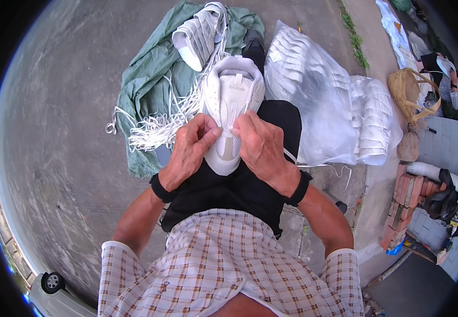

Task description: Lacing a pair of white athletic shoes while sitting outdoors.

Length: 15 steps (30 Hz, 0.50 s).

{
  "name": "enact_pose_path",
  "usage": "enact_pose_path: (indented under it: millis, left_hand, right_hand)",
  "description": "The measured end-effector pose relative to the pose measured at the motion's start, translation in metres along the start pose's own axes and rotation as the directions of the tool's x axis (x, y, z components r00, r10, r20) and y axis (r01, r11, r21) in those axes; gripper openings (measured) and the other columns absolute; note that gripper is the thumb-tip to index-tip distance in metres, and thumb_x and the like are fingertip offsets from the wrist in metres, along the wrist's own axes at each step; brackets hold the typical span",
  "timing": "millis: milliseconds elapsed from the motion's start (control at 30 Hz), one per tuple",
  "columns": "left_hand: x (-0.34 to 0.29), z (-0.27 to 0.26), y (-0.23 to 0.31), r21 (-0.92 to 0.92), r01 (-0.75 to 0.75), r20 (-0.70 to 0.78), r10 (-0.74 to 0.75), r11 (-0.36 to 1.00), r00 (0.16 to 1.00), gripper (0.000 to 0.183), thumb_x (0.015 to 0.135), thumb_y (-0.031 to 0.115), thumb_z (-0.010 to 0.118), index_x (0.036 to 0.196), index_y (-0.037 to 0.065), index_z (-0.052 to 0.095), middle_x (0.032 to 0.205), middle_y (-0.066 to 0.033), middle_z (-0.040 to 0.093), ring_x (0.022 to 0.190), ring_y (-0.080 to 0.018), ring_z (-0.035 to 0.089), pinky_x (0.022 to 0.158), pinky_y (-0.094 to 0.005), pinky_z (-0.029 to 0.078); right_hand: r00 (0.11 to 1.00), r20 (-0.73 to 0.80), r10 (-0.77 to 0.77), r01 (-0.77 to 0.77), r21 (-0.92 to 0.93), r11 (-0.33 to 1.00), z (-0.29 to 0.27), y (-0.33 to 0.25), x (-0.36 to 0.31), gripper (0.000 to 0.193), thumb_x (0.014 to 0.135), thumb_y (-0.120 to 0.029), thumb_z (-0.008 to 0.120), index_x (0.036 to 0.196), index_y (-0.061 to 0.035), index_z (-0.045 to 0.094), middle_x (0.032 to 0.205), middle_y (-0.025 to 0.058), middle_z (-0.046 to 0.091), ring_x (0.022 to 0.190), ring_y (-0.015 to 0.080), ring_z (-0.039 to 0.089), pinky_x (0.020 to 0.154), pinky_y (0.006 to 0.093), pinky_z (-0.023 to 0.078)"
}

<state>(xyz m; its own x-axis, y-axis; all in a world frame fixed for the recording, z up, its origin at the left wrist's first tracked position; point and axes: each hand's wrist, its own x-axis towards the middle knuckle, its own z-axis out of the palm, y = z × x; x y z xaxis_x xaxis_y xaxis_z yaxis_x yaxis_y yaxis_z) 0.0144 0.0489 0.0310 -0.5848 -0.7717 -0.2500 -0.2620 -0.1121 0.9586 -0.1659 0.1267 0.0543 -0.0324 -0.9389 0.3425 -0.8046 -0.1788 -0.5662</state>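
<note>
A white sneaker (pixel 232 92) lies on my lap, toe toward me, over black trousers. My left hand (pixel 191 148) grips its left side near the lace eyelets, fingers pinched at the tongue. My right hand (pixel 260 143) holds the right side, thumb and fingers pinching a white lace at the eyelets. A bundle of loose white shoelaces (pixel 157 127) lies just left of the shoe on a green cloth (pixel 144 79). Both wrists wear black bands.
Another white shoe (pixel 200 34) lies on the green cloth ahead. Clear plastic bags of white shoes (pixel 313 90) stand at my right. A woven basket (pixel 409 90), red bricks (pixel 405 206) and another person (pixel 453 79) are far right. Concrete ground (pixel 65 105) spreads left.
</note>
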Motion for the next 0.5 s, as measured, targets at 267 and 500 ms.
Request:
enact_pose_path:
  millis: [267, 500]
  left_hand:
    - [-0.011, 0.009, 0.003, 0.012, -0.05, -0.058, 0.051, 0.999, 0.997, 0.014, 0.094, 0.012, 0.068, 0.091, 0.001, 0.06, 0.07, 0.0017, 0.056, 0.064, -0.0062, 0.047, 0.057, -0.0241, 0.039]
    - [-0.009, 0.015, 0.02, 0.403, -0.379, -0.123, 0.459, 0.833, 0.88, 0.019, 0.086, 0.003, 0.073, 0.104, 0.003, 0.067, 0.09, -0.0066, 0.063, 0.063, -0.0171, 0.057, 0.06, -0.0309, 0.048]
  right_hand:
    - [1.0, 0.005, -0.03, 0.031, -0.177, 0.984, -0.007, -0.005, -0.007, 0.012, 0.076, 0.003, 0.062, 0.079, -0.0033, 0.052, 0.082, 0.0132, 0.051, 0.071, 0.0283, 0.059, 0.064, 0.0398, 0.04]
    - [0.999, 0.018, 0.033, -0.029, -0.165, 0.986, -0.005, -0.003, -0.003, 0.015, 0.071, 0.002, 0.064, 0.079, -0.0028, 0.052, 0.085, 0.0149, 0.052, 0.071, 0.0292, 0.06, 0.065, 0.0412, 0.04]
